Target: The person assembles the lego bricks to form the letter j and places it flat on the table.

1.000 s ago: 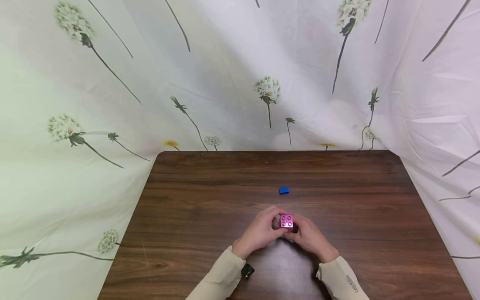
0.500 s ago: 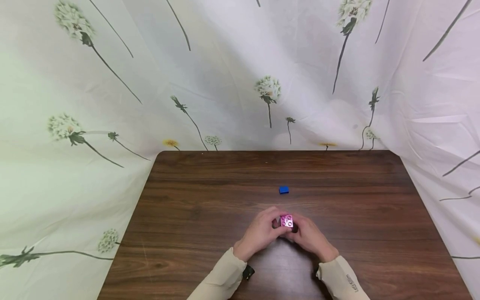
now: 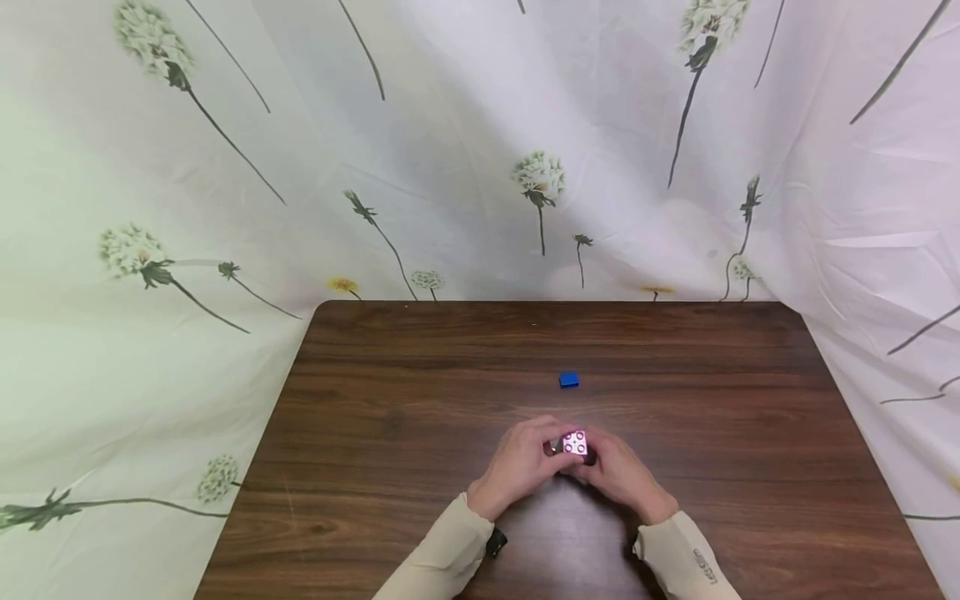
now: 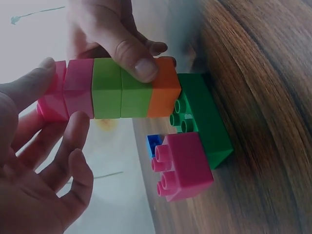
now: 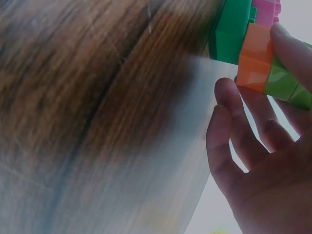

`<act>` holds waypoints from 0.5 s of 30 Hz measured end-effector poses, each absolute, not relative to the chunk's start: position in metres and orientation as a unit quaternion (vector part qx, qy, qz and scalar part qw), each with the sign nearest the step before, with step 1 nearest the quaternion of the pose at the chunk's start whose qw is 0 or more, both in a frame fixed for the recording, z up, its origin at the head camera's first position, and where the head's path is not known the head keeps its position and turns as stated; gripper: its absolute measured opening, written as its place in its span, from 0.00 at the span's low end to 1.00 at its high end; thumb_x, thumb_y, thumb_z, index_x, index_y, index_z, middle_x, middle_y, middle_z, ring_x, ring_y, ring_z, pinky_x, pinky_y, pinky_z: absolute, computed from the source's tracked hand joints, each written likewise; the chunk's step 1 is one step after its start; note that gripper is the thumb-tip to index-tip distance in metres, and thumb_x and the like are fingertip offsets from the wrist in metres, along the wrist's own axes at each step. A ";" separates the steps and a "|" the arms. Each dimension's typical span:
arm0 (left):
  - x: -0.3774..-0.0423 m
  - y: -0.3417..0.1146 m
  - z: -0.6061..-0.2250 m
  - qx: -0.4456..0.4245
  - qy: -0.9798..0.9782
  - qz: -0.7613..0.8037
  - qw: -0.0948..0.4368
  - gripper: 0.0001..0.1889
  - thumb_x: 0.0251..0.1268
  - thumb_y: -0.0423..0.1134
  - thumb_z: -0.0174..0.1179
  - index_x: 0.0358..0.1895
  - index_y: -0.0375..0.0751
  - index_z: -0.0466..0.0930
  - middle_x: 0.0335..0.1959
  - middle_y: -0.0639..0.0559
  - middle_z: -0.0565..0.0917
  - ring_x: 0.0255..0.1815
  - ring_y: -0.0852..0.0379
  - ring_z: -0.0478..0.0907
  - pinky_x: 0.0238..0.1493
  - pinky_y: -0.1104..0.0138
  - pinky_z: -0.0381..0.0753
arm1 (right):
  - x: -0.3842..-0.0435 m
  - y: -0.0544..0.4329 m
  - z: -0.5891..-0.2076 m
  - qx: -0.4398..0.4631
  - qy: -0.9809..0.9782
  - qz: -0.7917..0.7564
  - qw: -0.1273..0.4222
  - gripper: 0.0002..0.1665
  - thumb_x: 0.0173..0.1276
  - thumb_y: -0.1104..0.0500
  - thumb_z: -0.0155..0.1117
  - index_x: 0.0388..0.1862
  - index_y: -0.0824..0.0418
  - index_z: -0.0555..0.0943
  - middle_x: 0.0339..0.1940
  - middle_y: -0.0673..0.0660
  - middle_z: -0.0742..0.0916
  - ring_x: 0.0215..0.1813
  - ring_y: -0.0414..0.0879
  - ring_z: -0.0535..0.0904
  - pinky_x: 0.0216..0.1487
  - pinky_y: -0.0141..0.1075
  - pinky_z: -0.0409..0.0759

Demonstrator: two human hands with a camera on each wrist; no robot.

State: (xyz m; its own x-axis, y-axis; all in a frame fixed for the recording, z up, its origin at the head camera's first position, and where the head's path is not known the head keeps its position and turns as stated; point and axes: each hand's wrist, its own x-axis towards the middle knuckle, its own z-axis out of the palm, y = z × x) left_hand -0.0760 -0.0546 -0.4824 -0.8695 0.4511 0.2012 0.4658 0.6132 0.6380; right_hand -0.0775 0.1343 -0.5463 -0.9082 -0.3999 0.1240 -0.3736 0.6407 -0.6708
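Note:
A stack of building blocks stands between both hands, seen sideways in the left wrist view. At its top are two pink blocks [image 4: 78, 90], under them two light green blocks [image 4: 107, 92], then an orange block [image 4: 165, 92] at one end of a long green block [image 4: 212, 122]. Another pink block [image 4: 192, 165] sits on the green block beside the tower. My left hand [image 3: 521, 458] pinches the topmost pink block [image 3: 574, 442] between thumb and fingers. Lower down, my right hand [image 3: 622, 471] grips the tower, its thumb across the light green and orange blocks.
A small blue block [image 3: 568, 380] lies on the brown wooden table [image 3: 420, 367], beyond the hands. Behind the table's far edge hangs a pale curtain [image 3: 450, 167] printed with dandelions.
Both hands keep almost the same place and hold. The topmost pink block has tilted slightly, and its studded face catches more light.

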 end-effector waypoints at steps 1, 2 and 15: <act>-0.076 -0.055 -0.482 -0.252 -0.900 -0.355 0.008 0.20 0.54 0.49 0.70 0.50 0.47 0.85 0.39 0.56 0.87 0.34 0.60 0.83 0.35 0.76 0.75 | -0.078 0.134 -0.546 -0.215 0.905 -0.366 0.017 0.18 0.54 0.52 0.75 0.42 0.53 0.82 0.34 0.43 0.83 0.37 0.36 0.78 0.41 0.35 0.78; -0.076 -0.055 -0.482 -0.247 -0.902 -0.353 0.005 0.20 0.55 0.49 0.69 0.51 0.47 0.85 0.41 0.56 0.88 0.33 0.61 0.83 0.35 0.75 0.76 | -0.078 0.135 -0.546 -0.215 0.904 -0.368 0.017 0.18 0.53 0.52 0.75 0.43 0.53 0.82 0.34 0.43 0.83 0.37 0.36 0.78 0.41 0.35 0.78; -0.075 -0.058 -0.484 -0.247 -0.922 -0.297 0.033 0.20 0.54 0.54 0.68 0.52 0.55 0.85 0.31 0.59 0.89 0.17 0.72 0.64 0.21 0.80 0.64 | -0.077 0.133 -0.544 -0.214 0.911 -0.350 0.028 0.18 0.54 0.52 0.75 0.44 0.52 0.82 0.36 0.43 0.83 0.39 0.36 0.79 0.43 0.36 0.79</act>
